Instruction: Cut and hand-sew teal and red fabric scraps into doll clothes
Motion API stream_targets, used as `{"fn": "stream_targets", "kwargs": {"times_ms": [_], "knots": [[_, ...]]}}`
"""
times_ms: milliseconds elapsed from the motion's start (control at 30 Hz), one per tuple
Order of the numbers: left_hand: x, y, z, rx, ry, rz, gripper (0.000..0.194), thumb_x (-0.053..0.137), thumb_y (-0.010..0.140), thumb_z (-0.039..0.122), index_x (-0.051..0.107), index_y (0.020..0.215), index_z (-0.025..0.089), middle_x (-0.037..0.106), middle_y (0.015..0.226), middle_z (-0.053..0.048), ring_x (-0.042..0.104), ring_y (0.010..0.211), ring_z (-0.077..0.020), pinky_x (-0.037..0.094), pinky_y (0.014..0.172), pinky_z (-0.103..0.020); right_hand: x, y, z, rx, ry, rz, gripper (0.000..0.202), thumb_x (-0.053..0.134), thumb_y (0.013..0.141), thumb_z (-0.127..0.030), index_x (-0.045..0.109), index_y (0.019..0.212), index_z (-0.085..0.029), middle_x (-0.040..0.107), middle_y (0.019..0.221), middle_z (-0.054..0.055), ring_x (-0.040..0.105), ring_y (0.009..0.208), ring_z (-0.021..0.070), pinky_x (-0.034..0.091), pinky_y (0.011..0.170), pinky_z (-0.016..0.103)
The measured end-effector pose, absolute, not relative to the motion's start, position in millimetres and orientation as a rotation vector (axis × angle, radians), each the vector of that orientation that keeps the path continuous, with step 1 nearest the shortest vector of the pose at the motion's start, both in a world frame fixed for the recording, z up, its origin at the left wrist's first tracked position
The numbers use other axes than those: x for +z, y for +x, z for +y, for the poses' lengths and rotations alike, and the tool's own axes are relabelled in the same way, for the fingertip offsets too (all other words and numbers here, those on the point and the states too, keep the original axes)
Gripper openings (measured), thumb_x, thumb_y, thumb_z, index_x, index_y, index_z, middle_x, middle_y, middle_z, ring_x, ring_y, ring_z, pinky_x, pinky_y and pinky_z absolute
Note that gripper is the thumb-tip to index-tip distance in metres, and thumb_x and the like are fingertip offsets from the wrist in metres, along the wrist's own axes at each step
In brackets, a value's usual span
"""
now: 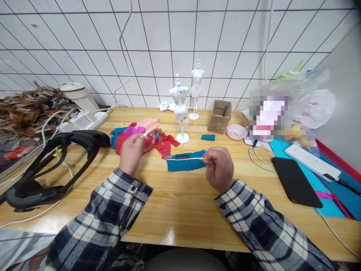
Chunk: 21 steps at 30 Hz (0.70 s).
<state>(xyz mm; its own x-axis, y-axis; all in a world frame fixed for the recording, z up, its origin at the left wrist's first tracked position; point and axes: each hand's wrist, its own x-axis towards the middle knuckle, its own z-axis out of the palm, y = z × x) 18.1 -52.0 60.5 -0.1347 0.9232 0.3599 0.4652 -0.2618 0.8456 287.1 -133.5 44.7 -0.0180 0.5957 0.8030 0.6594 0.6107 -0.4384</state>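
Note:
My right hand (220, 169) pinches the end of a thin white strip (187, 159), which stretches left over a piece of blue crepe paper (180, 166). I cannot tell whether the strip is stiff or soft. A small pair of dark-handled snips (180, 156) lies on the blue paper, its pointed tips to the left. My left hand (132, 150) is closed in a pinch in front of the pile of coloured paper; something small and whitish shows at its blurred fingertips. Beside it are red paper scraps (166, 149).
Two white dress-form stands (182, 138) (196, 86) rise at the back. Right of them are a cardboard box (219, 121), a pink bowl (237, 131) of small shiny pieces and a black phone (296, 182). A black headset (56, 169) and a power strip (96, 122) are left.

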Motion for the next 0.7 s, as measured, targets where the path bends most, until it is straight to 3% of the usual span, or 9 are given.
{"fn": "stream_targets", "kwargs": {"times_ms": [100,233,333,367,467,500,567,633,700], "knots": [[55,-10,-39,1.481,1.717,1.763,0.033,0.044,0.091,0.038,0.066,0.096,0.015,0.064,0.075,0.002,0.058,0.071,-0.0134,0.046,0.067,-0.025,48,291,-130,0.103,-1.161,-1.511,0.013,0.049,0.092,-0.026,0.056,0.082,-0.022,0.061,0.083,0.005,0.061,0.082,0.0197,0.053,0.072,0.034],[43,-12,-33,0.915,2.138,1.866,0.036,0.053,0.087,0.045,0.068,0.101,0.017,0.070,0.096,-0.007,0.063,0.092,-0.0263,0.047,0.085,-0.039,46,291,-120,0.731,-1.135,-1.406,0.020,0.054,0.089,-0.039,0.055,0.083,-0.020,0.059,0.086,0.004,0.061,0.070,0.0144,0.050,0.049,0.023],[44,6,-43,1.070,2.328,1.851,0.045,0.050,0.088,0.047,0.058,0.120,0.016,0.051,0.135,-0.017,0.043,0.127,-0.0349,0.032,0.107,-0.052,45,289,-118,1.170,-1.026,-1.360,0.024,0.058,0.085,-0.044,0.054,0.082,-0.020,0.062,0.084,0.002,0.059,0.061,0.0117,0.047,0.044,0.021],[47,12,-49,1.202,2.365,1.757,0.046,0.043,0.092,0.047,0.055,0.124,0.017,0.041,0.144,-0.016,0.035,0.135,-0.0328,0.026,0.111,-0.052,45,288,-118,1.245,-1.011,-1.362,0.024,0.059,0.085,-0.044,0.054,0.083,-0.020,0.062,0.081,0.002,0.058,0.058,0.0110,0.046,0.043,0.020],[57,26,-66,1.236,2.424,1.278,0.058,0.015,0.096,0.055,0.051,0.131,0.024,0.034,0.150,-0.009,0.030,0.139,-0.0274,0.023,0.115,-0.049,45,288,-120,1.270,-1.057,-1.436,0.021,0.059,0.086,-0.041,0.056,0.084,-0.020,0.060,0.069,-0.001,0.056,0.054,0.0105,0.042,0.043,0.019],[59,30,-71,1.162,2.479,1.167,0.063,0.014,0.094,0.060,0.054,0.128,0.025,0.034,0.150,-0.009,0.028,0.139,-0.0288,0.021,0.115,-0.051,44,288,-120,1.236,-1.089,-1.469,0.020,0.059,0.086,-0.040,0.056,0.084,-0.020,0.059,0.066,-0.001,0.056,0.054,0.0105,0.042,0.044,0.019],[59,35,-76,1.003,2.596,1.086,0.053,0.031,0.092,0.062,0.065,0.112,0.026,0.041,0.146,-0.007,0.026,0.140,-0.0313,0.017,0.115,-0.054,43,289,-120,1.149,-1.147,-1.508,0.019,0.058,0.087,-0.038,0.056,0.085,-0.019,0.058,0.063,-0.002,0.057,0.054,0.0107,0.043,0.046,0.019],[55,39,-76,0.918,2.648,1.117,0.032,0.048,0.092,0.049,0.070,0.093,0.026,0.052,0.136,-0.005,0.032,0.136,-0.0297,0.020,0.113,-0.053,41,289,-119,1.079,-1.200,-1.517,0.018,0.057,0.087,-0.037,0.057,0.085,-0.019,0.058,0.060,-0.002,0.057,0.054,0.0108,0.042,0.047,0.019],[51,40,-74,0.914,2.634,1.147,0.024,0.052,0.092,0.036,0.071,0.084,0.025,0.060,0.125,-0.004,0.041,0.127,-0.0260,0.028,0.109,-0.049,39,290,-116,1.055,-1.256,-1.513,0.020,0.057,0.086,-0.038,0.058,0.085,-0.018,0.056,0.056,-0.002,0.056,0.051,0.0110,0.042,0.046,0.019]]}}
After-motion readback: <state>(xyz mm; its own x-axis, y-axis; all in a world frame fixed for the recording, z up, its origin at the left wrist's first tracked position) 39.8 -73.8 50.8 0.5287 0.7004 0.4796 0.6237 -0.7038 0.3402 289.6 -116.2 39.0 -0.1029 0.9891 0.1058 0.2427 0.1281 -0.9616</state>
